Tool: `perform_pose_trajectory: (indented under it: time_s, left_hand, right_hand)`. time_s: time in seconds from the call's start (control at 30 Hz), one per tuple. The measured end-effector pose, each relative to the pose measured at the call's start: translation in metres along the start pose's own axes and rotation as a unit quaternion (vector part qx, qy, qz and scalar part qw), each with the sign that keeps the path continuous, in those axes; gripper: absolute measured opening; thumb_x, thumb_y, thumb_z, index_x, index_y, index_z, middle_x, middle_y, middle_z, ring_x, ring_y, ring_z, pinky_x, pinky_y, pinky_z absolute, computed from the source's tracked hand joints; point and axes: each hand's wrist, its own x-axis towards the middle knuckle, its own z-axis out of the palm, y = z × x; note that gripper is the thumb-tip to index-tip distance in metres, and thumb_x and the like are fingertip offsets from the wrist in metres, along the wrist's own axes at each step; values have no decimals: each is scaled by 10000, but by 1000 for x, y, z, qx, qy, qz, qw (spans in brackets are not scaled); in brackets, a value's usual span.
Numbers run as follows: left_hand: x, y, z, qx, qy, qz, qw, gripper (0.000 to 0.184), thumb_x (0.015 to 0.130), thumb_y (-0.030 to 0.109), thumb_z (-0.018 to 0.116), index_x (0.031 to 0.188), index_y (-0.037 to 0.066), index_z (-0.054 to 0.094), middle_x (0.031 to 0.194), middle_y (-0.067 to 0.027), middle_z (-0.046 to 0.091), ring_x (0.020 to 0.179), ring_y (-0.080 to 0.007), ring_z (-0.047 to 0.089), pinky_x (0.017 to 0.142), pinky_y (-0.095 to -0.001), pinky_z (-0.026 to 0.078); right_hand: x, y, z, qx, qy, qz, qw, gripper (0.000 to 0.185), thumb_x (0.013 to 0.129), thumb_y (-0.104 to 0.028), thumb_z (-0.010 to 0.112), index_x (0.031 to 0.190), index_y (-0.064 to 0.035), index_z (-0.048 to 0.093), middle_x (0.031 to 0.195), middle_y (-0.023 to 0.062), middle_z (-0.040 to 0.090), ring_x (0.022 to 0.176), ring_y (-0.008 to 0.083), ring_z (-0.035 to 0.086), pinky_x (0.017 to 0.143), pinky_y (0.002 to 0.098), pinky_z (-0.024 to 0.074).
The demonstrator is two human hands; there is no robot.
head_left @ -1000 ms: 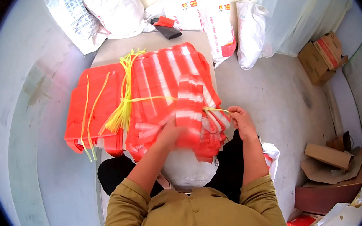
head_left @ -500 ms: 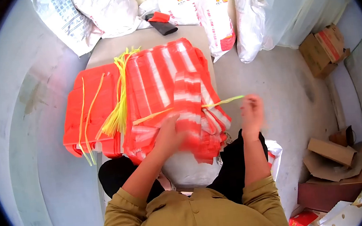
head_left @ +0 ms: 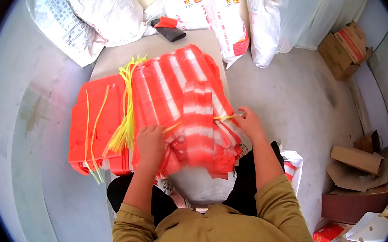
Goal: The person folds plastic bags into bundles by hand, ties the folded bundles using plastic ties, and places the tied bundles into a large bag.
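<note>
A folded bundle of red-and-white striped plastic bags [head_left: 199, 130] lies on a stack of the same striped bags [head_left: 158, 85]. A yellow strip [head_left: 223, 117] runs under the bundle and shows on both sides. My left hand [head_left: 151, 143] pinches its left end. At the bundle's right side, my right hand [head_left: 249, 121] pinches the other end. To the left, a bunch of yellow strips [head_left: 126, 120] lies between the striped stack and a stack of plain red bags [head_left: 94, 107]. Two loose yellow strips [head_left: 93, 130] rest on the plain red bags.
White sacks [head_left: 224, 22] stand along the back of the table [head_left: 126, 48]. A black and red item [head_left: 169, 28] lies near them. Cardboard boxes [head_left: 345, 52] are at the right, with opened cardboard [head_left: 359, 163] at lower right.
My left hand has moved left off the bundle and now grips the strip's left end. My right hand, earlier pulling the strip out to the right, has come back in close to the bundle.
</note>
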Motion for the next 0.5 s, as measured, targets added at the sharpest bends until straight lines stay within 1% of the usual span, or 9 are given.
perform_pose_trajectory:
  time_s: [0.1, 0.2, 0.3, 0.4, 0.43, 0.5]
  left_hand:
    - [1, 9, -7, -47, -40, -55, 997, 231, 866, 100, 674, 1068, 71, 781, 968, -152, 750, 951, -355, 697, 856, -461, 551]
    - [6, 17, -19, -162, -75, -100, 979, 265, 919, 114, 659, 1155, 83, 777, 1016, -180, 752, 939, -360, 718, 845, -423, 565]
    - [9, 12, -8, -287, -114, -150, 939, 252, 1008, 85, 617, 1215, 30, 750, 1044, -119, 779, 932, -218, 742, 845, -339, 574]
    - [15, 12, 4, -449, -133, -175, 866, 249, 1037, 62, 585, 1226, -19, 727, 1069, -112, 767, 946, -171, 729, 839, -318, 582]
    - [19, 15, 2, -507, -157, -209, 821, 252, 1037, 59, 585, 1233, -29, 718, 1074, -105, 763, 935, -173, 727, 827, -316, 583]
    - [26, 23, -7, -612, -202, -270, 715, 259, 1037, 54, 586, 1247, -49, 698, 1084, -90, 757, 914, -178, 722, 804, -312, 586]
  right_hand:
    - [-3, 6, 2, -25, -116, 18, 993, 281, 946, -261, 716, 1097, -28, 757, 917, 95, 708, 807, 209, 682, 741, 372, 539]
    - [-22, -29, -16, -171, -71, -12, 983, 241, 926, -231, 720, 1052, -31, 766, 1013, 145, 718, 926, 308, 697, 821, 425, 538]
    - [-32, -35, -29, -200, -19, -35, 979, 203, 905, -210, 723, 980, -26, 766, 1069, 166, 711, 1006, 366, 679, 851, 456, 531]
    - [-36, -30, -47, -162, 5, -74, 984, 195, 908, -200, 704, 923, -10, 747, 1060, 151, 701, 1002, 312, 680, 844, 418, 532]
    - [-33, -23, -54, -125, -13, -60, 990, 203, 909, -213, 703, 930, -18, 751, 1089, 142, 701, 1014, 308, 677, 861, 409, 529]
    - [-27, -17, -64, -52, -48, -33, 997, 218, 909, -241, 701, 943, -33, 759, 1146, 124, 703, 1038, 301, 670, 894, 390, 523]
